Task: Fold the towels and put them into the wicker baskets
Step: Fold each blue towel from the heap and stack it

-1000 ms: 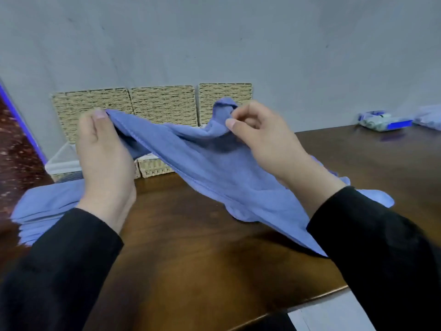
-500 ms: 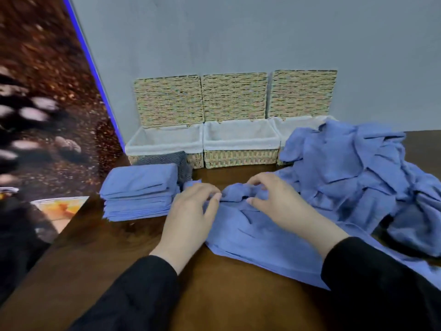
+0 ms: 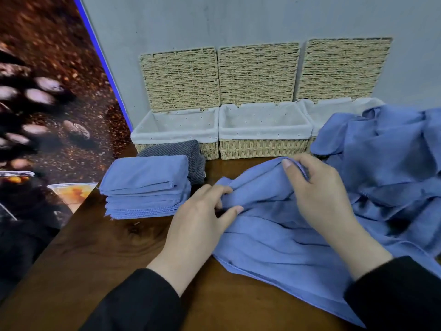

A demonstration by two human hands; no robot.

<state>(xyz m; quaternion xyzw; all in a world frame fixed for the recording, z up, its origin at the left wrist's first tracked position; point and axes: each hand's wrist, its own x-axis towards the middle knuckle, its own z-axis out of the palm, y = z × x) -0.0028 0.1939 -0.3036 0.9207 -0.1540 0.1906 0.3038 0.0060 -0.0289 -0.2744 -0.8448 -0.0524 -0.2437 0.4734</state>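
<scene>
While hands pinch it, towel (image 3: 274, 240) lies beneath.

- A dark wooden table (image 3: 100, 266) fills the lower half of the view, with a glossy, knotted grain.
- A plain grey wall (image 3: 238, 20) runs behind it from 11 to 2 o'clock.
- A large printed panel (image 3: 43, 96) of brown coffee beans stands at 9 to 10 o'clock; a bright blue strip (image 3: 100, 58) marks its edge against the wall.
- Low on that panel, at 8 o'clock, is a blurred picture of an orange drink in a glass (image 3: 71, 191).
</scene>
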